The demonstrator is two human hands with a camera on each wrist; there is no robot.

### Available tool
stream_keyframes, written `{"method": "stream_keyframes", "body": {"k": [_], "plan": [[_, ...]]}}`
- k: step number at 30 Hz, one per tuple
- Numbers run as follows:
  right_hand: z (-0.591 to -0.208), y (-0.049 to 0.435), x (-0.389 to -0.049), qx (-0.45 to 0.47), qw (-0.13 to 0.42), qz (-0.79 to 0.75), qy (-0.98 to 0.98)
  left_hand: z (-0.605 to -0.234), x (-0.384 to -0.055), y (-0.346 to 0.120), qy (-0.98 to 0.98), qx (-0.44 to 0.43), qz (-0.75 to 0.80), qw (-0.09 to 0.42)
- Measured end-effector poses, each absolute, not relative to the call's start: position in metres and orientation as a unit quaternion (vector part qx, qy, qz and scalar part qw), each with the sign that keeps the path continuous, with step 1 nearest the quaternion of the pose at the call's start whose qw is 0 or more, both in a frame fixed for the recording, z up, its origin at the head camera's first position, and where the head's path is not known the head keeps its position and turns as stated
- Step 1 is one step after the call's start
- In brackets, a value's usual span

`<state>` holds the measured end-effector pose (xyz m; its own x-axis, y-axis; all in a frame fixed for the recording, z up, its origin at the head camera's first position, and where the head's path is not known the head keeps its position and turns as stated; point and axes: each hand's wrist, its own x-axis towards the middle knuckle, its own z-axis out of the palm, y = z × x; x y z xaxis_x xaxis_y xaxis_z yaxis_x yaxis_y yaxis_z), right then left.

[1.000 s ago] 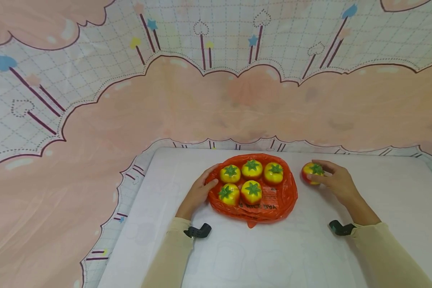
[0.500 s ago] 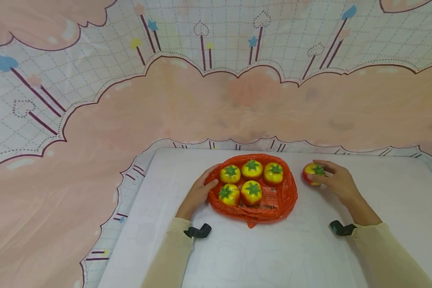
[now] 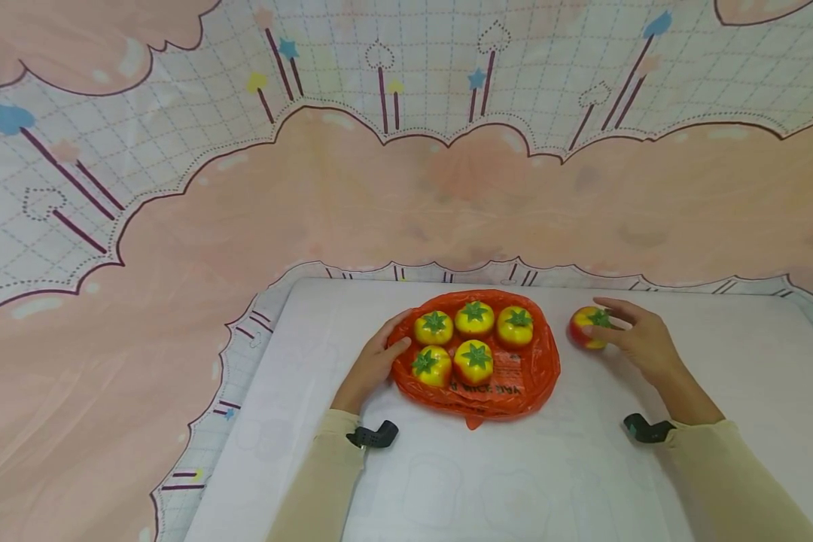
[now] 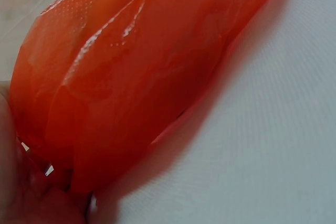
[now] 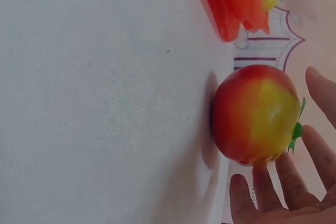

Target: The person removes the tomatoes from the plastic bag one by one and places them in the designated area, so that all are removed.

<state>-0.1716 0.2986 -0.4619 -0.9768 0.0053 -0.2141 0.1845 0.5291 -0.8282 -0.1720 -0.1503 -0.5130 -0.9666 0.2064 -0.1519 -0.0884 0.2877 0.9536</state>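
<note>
On the table lies a red plastic bag (image 3: 525,388), its rim rolled open into a shallow round shape. Several red-and-yellow toy tomatoes (image 3: 475,363) with green star-shaped tops sit inside it. My left hand (image 3: 373,363) grips the bag's left rim, thumb over the edge; in the left wrist view the bag's side (image 4: 142,82) fills much of the picture. To the right of the bag, a single toy tomato (image 5: 254,114) rests on the table. Around it my right hand (image 3: 640,342) has loosely spread fingers, the thumb apart from the fruit in the right wrist view.
A white tabletop (image 3: 461,482) carries everything. Behind and to the left hangs a patterned pink and white cloth (image 3: 406,203). Each wrist wears a black camera mount (image 3: 374,434). A strip of table separates the bag from the single toy tomato.
My right hand's fingers have loosened and drawn slightly right, away from the single toy tomato, which stays on the table. The left hand and the bag have not visibly moved.
</note>
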Motion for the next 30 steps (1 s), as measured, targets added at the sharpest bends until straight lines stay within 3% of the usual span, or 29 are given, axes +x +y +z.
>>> {"method": "stream_keyframes", "body": {"k": [16, 30], "plan": [[-0.447, 0.300, -0.173, 0.049, 0.021, -0.449, 0.892, -0.511, -0.171, -0.150, 0.792, 0.038, 0.597, 0.124], [-0.433, 0.288, -0.173, 0.058, -0.005, -0.455, 0.889, -0.509, -0.170, -0.150, 0.794, 0.037, 0.594, 0.126]]}}
